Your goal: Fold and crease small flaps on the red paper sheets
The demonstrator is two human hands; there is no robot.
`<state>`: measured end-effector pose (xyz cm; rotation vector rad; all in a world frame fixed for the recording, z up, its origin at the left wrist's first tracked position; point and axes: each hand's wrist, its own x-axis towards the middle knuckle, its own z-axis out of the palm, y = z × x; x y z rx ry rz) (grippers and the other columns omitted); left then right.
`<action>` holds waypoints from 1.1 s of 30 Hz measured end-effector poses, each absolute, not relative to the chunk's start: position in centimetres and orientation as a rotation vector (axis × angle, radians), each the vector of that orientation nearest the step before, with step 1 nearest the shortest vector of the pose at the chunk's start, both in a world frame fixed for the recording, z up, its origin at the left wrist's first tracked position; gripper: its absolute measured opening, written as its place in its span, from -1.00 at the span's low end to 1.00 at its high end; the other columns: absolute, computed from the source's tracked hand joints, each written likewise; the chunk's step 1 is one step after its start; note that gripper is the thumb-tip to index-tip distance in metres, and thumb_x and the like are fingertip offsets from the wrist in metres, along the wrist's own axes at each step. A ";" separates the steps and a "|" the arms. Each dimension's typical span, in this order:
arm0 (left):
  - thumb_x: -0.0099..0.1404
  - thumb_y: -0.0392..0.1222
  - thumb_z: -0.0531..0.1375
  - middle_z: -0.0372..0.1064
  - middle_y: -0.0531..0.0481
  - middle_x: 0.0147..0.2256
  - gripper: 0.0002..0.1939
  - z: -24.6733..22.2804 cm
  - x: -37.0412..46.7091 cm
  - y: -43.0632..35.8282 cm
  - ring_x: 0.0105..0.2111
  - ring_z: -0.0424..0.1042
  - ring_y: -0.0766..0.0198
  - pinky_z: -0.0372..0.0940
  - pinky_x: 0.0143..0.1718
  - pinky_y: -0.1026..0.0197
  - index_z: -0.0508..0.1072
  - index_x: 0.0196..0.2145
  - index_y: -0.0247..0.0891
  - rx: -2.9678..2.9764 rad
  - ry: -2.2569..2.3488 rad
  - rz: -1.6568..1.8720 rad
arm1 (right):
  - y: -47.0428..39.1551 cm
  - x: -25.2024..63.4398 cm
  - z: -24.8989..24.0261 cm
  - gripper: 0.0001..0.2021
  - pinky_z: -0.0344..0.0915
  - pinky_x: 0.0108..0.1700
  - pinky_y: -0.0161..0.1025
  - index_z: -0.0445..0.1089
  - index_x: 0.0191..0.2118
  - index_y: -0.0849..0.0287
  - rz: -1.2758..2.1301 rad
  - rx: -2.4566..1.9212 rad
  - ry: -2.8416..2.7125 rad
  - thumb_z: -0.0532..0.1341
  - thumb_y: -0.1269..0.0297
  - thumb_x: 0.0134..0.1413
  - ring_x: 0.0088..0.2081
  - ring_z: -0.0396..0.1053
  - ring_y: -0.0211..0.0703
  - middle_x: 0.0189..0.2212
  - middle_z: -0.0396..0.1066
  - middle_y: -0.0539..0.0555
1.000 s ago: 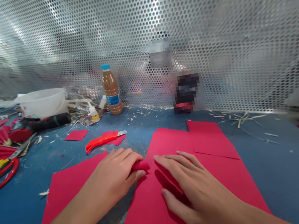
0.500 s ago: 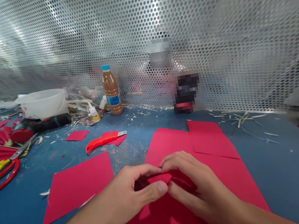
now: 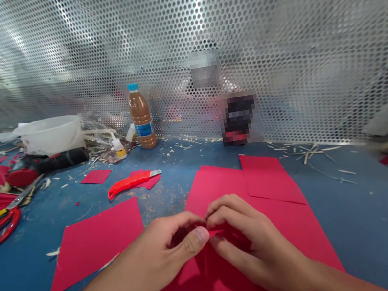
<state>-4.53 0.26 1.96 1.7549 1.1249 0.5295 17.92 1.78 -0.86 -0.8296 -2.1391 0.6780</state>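
Observation:
Between my two hands is a small piece of red paper point(image 3: 215, 232), mostly hidden by my fingers. My left hand point(image 3: 175, 242) pinches its left side, thumb in front and fingers behind. From the right, my right hand point(image 3: 248, 233) grips the same piece, its fingertips almost meeting those of the left. Under both hands lies a large red sheet point(image 3: 283, 235), with a smaller red rectangle point(image 3: 271, 179) on its far right part. A separate red sheet point(image 3: 98, 241) rests to the left of my left hand.
A red utility knife point(image 3: 131, 182) lies beyond my left hand on a red scrap. Scissors point(image 3: 6, 221), a power tool point(image 3: 46, 164), a white bucket point(image 3: 53, 134), a small glue bottle point(image 3: 118, 147) and a brown-filled bottle point(image 3: 142, 119) stand leftward. A perforated metal panel point(image 3: 161, 36) rises behind.
The small paper has turned in my fingers and now shows less of its face. My left thumb has shifted slightly left and up. The whole view has drifted a little.

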 end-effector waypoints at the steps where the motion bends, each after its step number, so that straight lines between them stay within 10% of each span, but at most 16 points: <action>1: 0.53 0.19 0.09 0.55 -0.02 -0.07 -0.55 2.1 -4.8 0.2 -0.07 0.50 0.10 0.37 -0.06 0.14 0.50 0.15 -0.11 1.744 1.119 0.537 | 1.8 17.9 -0.8 -0.87 0.40 -0.05 -0.08 0.38 -0.17 0.05 0.679 -0.836 -2.132 0.17 0.45 0.30 -0.11 0.42 -0.06 -0.16 0.47 0.05; 7: 0.27 0.31 0.34 0.45 -0.09 0.13 -0.22 2.8 -6.0 -0.1 0.04 0.49 -0.04 0.41 -0.01 0.01 0.26 0.33 0.03 1.930 1.284 0.412 | 1.8 17.6 -0.8 -0.85 0.38 -0.16 -0.08 0.40 -0.26 0.07 0.658 -0.938 -2.056 0.15 0.47 0.26 -0.21 0.39 -0.06 -0.25 0.44 0.06; 21: 0.45 -0.12 0.30 0.50 -0.17 -0.07 -0.79 3.2 -4.3 0.2 -0.05 0.50 -0.12 0.43 -0.04 -0.13 0.52 -0.04 -0.27 2.482 1.487 -0.145 | 2.2 17.7 -1.0 -0.89 0.26 -0.22 -0.10 0.31 -0.29 0.08 0.704 -1.117 -1.922 0.15 0.31 0.32 -0.30 0.30 -0.09 -0.34 0.35 0.00; 28: 0.54 -0.14 0.15 0.26 -0.13 0.30 -0.56 2.0 -5.5 0.1 0.29 0.24 -0.08 0.25 0.25 -0.17 0.30 0.32 -0.08 2.618 1.296 0.177 | 2.4 17.6 -0.8 -0.87 0.25 -0.22 -0.10 0.29 -0.31 0.07 0.726 -1.154 -1.893 0.15 0.26 0.32 -0.31 0.30 -0.08 -0.36 0.34 0.00; 33: 0.50 -0.20 0.15 0.32 -0.08 0.22 -0.71 1.7 -5.7 0.2 0.23 0.27 0.00 0.24 0.21 -0.05 0.39 0.14 -0.08 2.492 1.253 0.268 | 2.4 17.6 -0.9 -0.86 0.23 -0.23 -0.10 0.28 -0.31 0.07 0.715 -1.165 -1.884 0.15 0.24 0.32 -0.31 0.29 -0.07 -0.37 0.32 0.00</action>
